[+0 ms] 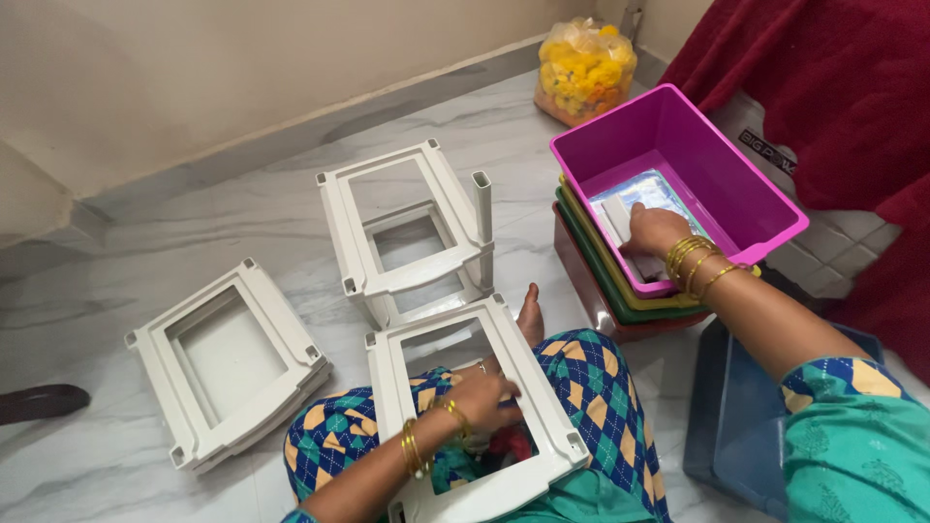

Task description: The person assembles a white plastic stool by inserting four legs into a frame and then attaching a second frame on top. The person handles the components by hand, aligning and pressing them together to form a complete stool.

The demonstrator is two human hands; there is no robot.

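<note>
While seated on the marble floor [242, 213]: left hand [481, 399] closed over the inner edge of white frame [480, 407] on the lap, long axis running near to far. Right hand [651, 232] reaching right into pink bin [765, 184], fingers curled on a white post [617, 219]; grip not fully visible. Post lying directly under that hand, long axis near to far. Partly built rack [412, 232] far left of bin; stacked frames [228, 363] left.

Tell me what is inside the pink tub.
Inside the pink tub lie pale flat pieces on a shiny sheet; the right hand reaches in, covering whatever lies beneath it.
</note>
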